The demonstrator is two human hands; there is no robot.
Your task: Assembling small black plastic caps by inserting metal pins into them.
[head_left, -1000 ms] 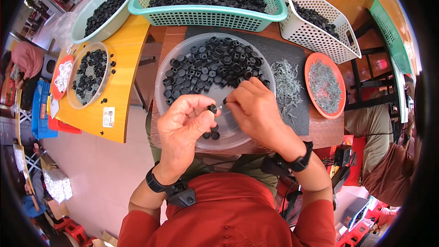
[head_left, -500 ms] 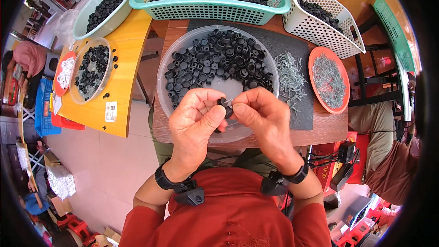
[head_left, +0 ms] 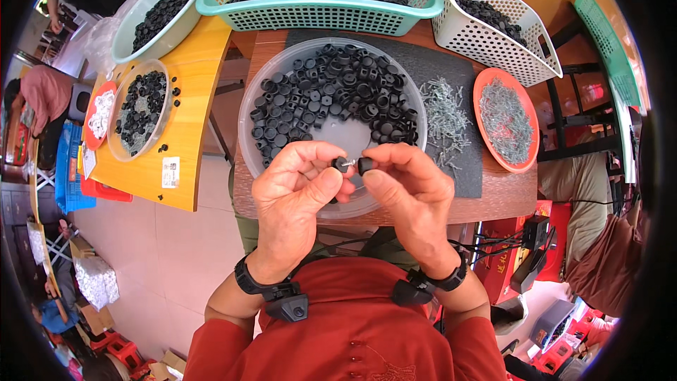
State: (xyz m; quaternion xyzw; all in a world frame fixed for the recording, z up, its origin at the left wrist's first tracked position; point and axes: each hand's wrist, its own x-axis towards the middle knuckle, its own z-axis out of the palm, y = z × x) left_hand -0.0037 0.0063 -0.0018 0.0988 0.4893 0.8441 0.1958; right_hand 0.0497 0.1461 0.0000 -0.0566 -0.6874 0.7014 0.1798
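Observation:
My left hand [head_left: 290, 187] pinches a small round black plastic piece [head_left: 340, 164] between thumb and fingers. A thin metal spring [head_left: 349, 163] sticks out of it to the right. Facing it, my right hand [head_left: 412, 194] grips a black plastic cap [head_left: 364, 165] by thumb and forefinger. The spring's tip is close to the cap; whether they touch I cannot tell. Both hands are over the near side of a clear round tub [head_left: 247, 134], which holds many black caps and blocky pieces [head_left: 331, 92]. The curled lower fingers of my left hand are partly hidden.
Right of the tub, loose springs [head_left: 446, 116] lie on a dark mat [head_left: 465, 183], beside an orange plate [head_left: 486, 137] of springs. Behind stand a green basket [head_left: 317, 17] and a white basket [head_left: 486, 42] with black pieces. A yellow table [head_left: 190, 134] stands left.
My right hand has brought a black cap up opposite the piece in my left hand. The left piece has turned, so its spring now points right instead of upward.

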